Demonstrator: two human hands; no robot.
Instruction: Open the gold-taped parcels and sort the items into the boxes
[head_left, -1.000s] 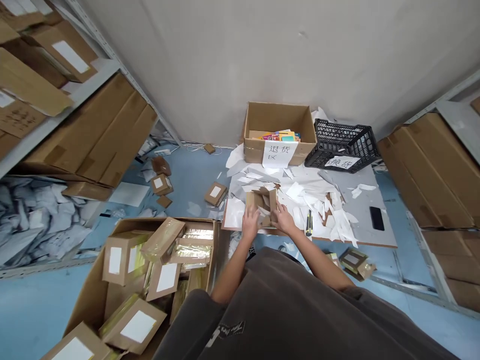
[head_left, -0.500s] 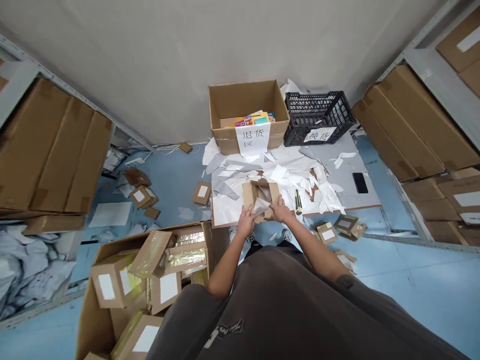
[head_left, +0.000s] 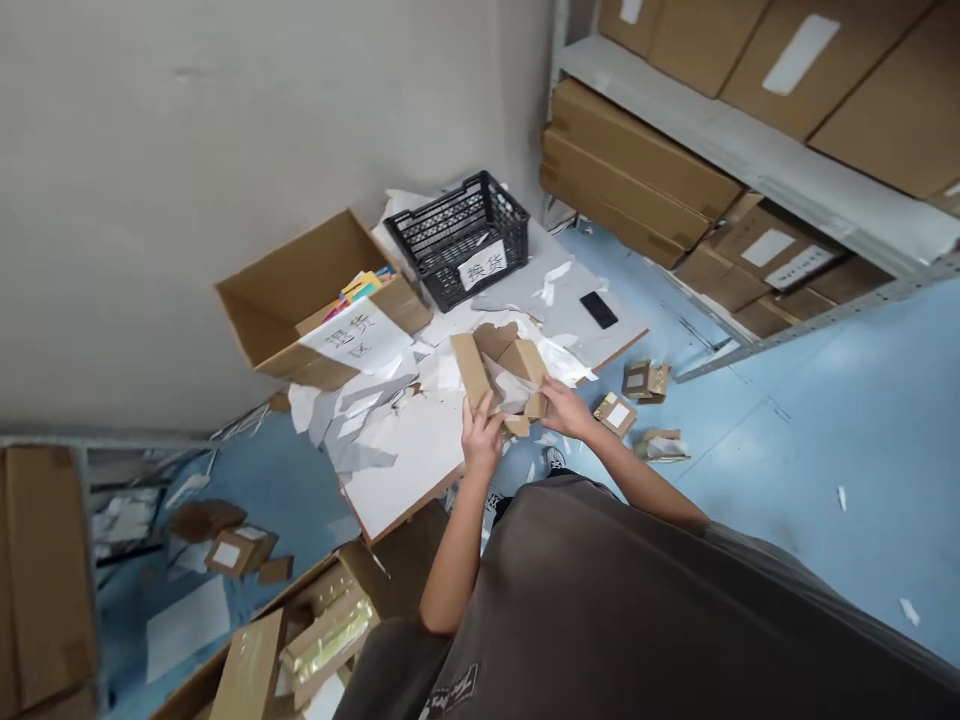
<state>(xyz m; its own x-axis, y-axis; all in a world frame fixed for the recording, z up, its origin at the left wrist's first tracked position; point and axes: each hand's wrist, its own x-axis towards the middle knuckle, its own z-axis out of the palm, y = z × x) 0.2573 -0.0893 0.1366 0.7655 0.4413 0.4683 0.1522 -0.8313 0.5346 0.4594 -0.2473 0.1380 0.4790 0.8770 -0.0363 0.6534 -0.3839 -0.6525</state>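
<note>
Both hands grip a small cardboard box point(head_left: 470, 368) above the table's front edge. Its flaps stand open, and a crumpled translucent sheet point(head_left: 514, 390) shows in its opening. My left hand point(head_left: 482, 437) is closed on the near left side, fingers at the flap. On the right side, my right hand point(head_left: 565, 408) closes around the cardboard edge. Torn white paper point(head_left: 442, 365) lies on the table point(head_left: 409, 465) behind and beside the box. The box's deeper inside is hidden by the sheet.
A large carton point(head_left: 281, 290) with colourful packets and a black plastic crate point(head_left: 450, 245) stand at the table's back. A phone point(head_left: 598, 310) lies on the right. Small boxes point(head_left: 616, 414) litter the floor. A loaded carton point(head_left: 330, 640) stands lower left; a shelf point(head_left: 720, 135) runs along the right.
My view has turned to the right, showing more of the right shelf and floor. Both hands still hold the small box, which now appears tilted. The utility knife no longer shows.
</note>
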